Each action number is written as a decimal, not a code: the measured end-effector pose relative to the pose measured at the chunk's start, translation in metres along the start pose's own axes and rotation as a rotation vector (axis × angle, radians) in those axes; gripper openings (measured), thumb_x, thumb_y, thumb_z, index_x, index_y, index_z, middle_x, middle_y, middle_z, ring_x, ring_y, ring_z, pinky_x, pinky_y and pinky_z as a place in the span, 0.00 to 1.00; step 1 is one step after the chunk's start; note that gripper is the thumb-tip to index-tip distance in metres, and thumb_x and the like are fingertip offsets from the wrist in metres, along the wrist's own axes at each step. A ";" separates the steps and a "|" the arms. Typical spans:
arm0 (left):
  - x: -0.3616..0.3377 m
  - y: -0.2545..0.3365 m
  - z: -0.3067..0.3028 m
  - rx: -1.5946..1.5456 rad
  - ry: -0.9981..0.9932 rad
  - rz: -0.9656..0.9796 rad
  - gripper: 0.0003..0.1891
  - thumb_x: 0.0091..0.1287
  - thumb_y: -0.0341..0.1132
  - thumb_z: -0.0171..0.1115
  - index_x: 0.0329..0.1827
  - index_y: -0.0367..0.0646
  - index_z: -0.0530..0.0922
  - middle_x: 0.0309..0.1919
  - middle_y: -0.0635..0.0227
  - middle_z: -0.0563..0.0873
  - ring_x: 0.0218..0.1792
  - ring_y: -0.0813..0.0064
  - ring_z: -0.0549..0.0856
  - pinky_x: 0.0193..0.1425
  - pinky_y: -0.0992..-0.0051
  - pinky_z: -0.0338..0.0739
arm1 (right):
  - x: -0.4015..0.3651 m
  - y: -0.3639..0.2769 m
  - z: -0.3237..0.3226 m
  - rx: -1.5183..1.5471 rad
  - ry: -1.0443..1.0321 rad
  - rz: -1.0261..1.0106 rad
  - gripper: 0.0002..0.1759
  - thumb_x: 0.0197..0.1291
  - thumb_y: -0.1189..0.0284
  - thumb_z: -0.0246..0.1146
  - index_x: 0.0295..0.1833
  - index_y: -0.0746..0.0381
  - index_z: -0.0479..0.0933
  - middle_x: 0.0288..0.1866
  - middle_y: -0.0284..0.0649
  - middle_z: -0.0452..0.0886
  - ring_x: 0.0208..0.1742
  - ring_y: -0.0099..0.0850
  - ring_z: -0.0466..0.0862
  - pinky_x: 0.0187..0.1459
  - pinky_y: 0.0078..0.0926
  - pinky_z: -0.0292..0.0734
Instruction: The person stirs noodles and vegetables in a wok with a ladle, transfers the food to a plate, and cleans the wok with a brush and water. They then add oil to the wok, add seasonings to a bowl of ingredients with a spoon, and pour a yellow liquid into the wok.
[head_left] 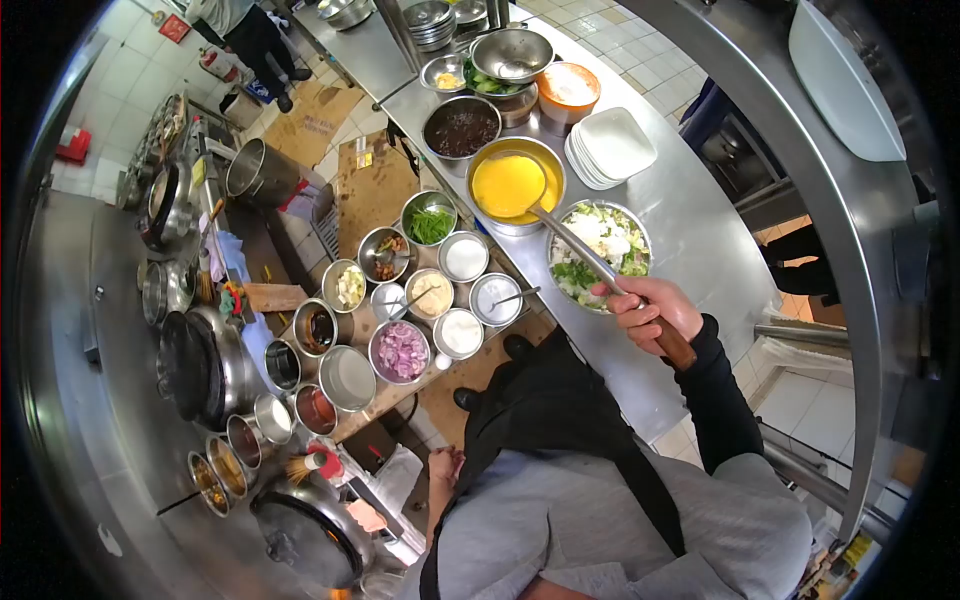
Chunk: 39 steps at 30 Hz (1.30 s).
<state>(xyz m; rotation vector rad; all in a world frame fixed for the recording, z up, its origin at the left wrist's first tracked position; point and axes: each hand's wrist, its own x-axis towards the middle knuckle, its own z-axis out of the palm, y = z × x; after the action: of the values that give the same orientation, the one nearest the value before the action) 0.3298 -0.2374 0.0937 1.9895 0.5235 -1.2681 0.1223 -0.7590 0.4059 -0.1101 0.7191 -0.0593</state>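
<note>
My right hand is closed round the wooden grip of a long-handled metal ladle. The ladle's head dips into yellow liquid, which looks like beaten egg, in a steel bowl on the metal counter. Just below the handle sits a bowl of chopped greens topped with white powder. My left hand hangs low beside my black apron, away from the counter; its fingers are partly hidden, and I cannot make out anything in it.
White square dishes are stacked beside the egg bowl, near a dark-filled bowl and an orange tub. Left of me stand several ingredient bowls, one with chopped red onion. Woks line the stove. A person stands far back.
</note>
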 end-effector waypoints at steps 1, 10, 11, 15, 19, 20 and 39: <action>0.006 -0.002 -0.003 0.007 -0.012 -0.006 0.10 0.76 0.29 0.60 0.55 0.33 0.78 0.33 0.58 0.88 0.26 0.69 0.86 0.34 0.71 0.84 | -0.001 0.000 0.001 0.007 -0.008 -0.008 0.20 0.85 0.64 0.49 0.68 0.69 0.69 0.32 0.23 0.65 0.20 0.09 0.64 0.15 0.12 0.63; 0.036 -0.031 -0.017 0.002 0.005 0.021 0.14 0.73 0.37 0.65 0.50 0.33 0.83 0.40 0.53 0.90 0.41 0.63 0.89 0.45 0.65 0.82 | -0.008 0.003 0.004 0.111 -0.095 -0.014 0.19 0.85 0.64 0.50 0.67 0.69 0.68 0.33 0.24 0.67 0.20 0.09 0.67 0.17 0.13 0.66; 0.036 -0.031 -0.016 -0.002 -0.003 0.022 0.14 0.73 0.37 0.65 0.50 0.33 0.83 0.40 0.53 0.90 0.40 0.63 0.89 0.44 0.65 0.82 | -0.007 0.004 0.003 0.119 -0.097 -0.018 0.21 0.85 0.64 0.49 0.68 0.70 0.68 0.33 0.25 0.67 0.21 0.10 0.67 0.17 0.13 0.67; 0.035 -0.034 -0.011 -0.039 -0.017 0.017 0.13 0.74 0.35 0.65 0.50 0.32 0.82 0.38 0.55 0.89 0.38 0.65 0.89 0.42 0.67 0.83 | 0.001 0.003 0.001 0.131 -0.112 -0.010 0.22 0.85 0.65 0.49 0.69 0.73 0.68 0.34 0.26 0.68 0.21 0.10 0.69 0.18 0.15 0.70; 0.037 -0.045 -0.011 -0.063 -0.019 0.019 0.12 0.74 0.34 0.65 0.50 0.32 0.81 0.36 0.57 0.89 0.36 0.66 0.89 0.39 0.68 0.84 | 0.012 0.003 -0.002 0.141 -0.124 -0.013 0.22 0.85 0.65 0.49 0.69 0.74 0.67 0.35 0.27 0.69 0.22 0.11 0.71 0.19 0.16 0.71; 0.040 -0.049 -0.012 -0.074 -0.020 0.017 0.12 0.74 0.34 0.65 0.50 0.32 0.81 0.36 0.58 0.88 0.35 0.66 0.89 0.38 0.68 0.84 | 0.015 0.003 0.000 0.144 -0.133 -0.010 0.22 0.85 0.65 0.49 0.68 0.74 0.67 0.35 0.27 0.69 0.22 0.11 0.71 0.19 0.16 0.71; -0.005 -0.034 -0.005 -0.116 0.059 -0.076 0.06 0.73 0.27 0.62 0.48 0.34 0.78 0.31 0.62 0.84 0.29 0.66 0.87 0.35 0.70 0.88 | -0.023 0.002 0.051 0.122 -0.214 -0.015 0.24 0.87 0.63 0.43 0.71 0.74 0.66 0.35 0.28 0.68 0.21 0.12 0.72 0.17 0.17 0.72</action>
<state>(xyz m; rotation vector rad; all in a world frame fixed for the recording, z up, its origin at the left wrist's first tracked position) 0.3078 -0.2111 0.0879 1.9309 0.6921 -1.2000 0.1386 -0.7509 0.4582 -0.0044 0.4995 -0.1043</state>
